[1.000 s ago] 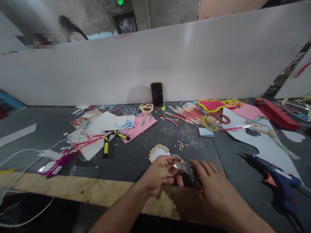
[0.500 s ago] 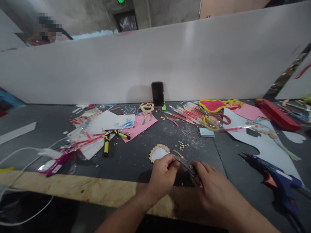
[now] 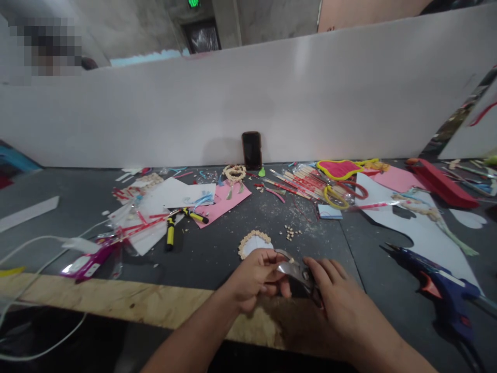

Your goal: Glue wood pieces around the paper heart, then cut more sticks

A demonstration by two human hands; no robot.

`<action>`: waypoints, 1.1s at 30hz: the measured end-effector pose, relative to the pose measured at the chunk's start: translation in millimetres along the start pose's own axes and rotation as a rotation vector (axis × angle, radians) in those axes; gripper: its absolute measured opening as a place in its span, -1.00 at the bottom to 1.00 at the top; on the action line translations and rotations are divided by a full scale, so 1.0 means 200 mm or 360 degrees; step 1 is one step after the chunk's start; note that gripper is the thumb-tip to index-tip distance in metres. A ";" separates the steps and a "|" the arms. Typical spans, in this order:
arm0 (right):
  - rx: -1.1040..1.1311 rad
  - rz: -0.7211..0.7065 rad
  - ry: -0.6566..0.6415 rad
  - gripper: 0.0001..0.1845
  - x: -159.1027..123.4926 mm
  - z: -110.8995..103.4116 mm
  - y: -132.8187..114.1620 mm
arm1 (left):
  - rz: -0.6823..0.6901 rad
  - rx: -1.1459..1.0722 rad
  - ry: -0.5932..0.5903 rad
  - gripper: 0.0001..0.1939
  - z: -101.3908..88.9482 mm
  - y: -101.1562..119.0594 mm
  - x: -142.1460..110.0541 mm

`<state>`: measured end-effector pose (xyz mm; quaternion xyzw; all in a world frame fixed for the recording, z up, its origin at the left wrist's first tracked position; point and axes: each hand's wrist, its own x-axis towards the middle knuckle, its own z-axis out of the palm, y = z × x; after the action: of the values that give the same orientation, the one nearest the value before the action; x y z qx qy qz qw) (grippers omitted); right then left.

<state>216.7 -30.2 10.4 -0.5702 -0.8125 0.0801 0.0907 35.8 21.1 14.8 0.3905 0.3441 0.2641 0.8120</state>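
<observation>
My right hand (image 3: 337, 290) is wrapped round a pair of scissors (image 3: 297, 270) with curved metal blades, which point left and stand apart. A tiny pale bit shows between the blades. Close against the blade tips, my left hand (image 3: 256, 277) has its fingers pinched together; what they hold is hidden. Just beyond the left hand lies a round white piece (image 3: 254, 243) edged with small beige chips, its near side covered by the hand. Several loose beige chips (image 3: 291, 232) are scattered on the dark table to the right of it.
A blue glue gun (image 3: 438, 280) lies at right, a purple one (image 3: 91, 259) at left with a white cable. Yellow-black pliers (image 3: 170, 233) rest by white paper (image 3: 186, 192). A phone (image 3: 252, 150) leans on the white partition (image 3: 174, 109). A person is behind it.
The scissors' blades have spread apart. My left hand has turned and shifted slightly left, its lower fingers now showing. The person behind the partition has moved left.
</observation>
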 end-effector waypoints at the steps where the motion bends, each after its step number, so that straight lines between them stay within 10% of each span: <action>1: 0.0013 -0.0014 0.0001 -0.41 0.00 0.00 0.00 | -0.0034 -0.0025 -0.0041 -0.74 -0.01 0.01 0.00; 5: 0.0016 0.0013 -0.0023 -0.46 0.01 -0.02 -0.02 | 0.0024 0.0074 0.0045 -0.75 0.00 0.00 0.00; 11: 0.0016 0.0170 -0.0124 -0.77 0.06 -0.04 -0.04 | 0.0734 0.0987 0.0772 -0.87 0.08 -0.06 0.00; 17: 0.0165 0.0193 -0.0058 -0.70 0.06 0.00 0.03 | 0.0582 0.1086 0.0694 -0.81 0.03 -0.06 0.00; 25: 0.1320 0.0512 -0.0018 -0.62 0.11 -0.02 0.20 | 0.0643 0.1576 0.0668 -0.84 -0.02 0.10 0.02; 33: 0.1616 0.0790 0.0173 -0.57 0.14 0.04 0.27 | 0.0666 0.2444 0.0733 -0.81 -0.11 0.39 0.48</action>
<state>253.8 14.5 -7.9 -0.6322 -0.5078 0.4504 0.3737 65.7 141.2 33.5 0.8284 0.5067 0.1747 0.1626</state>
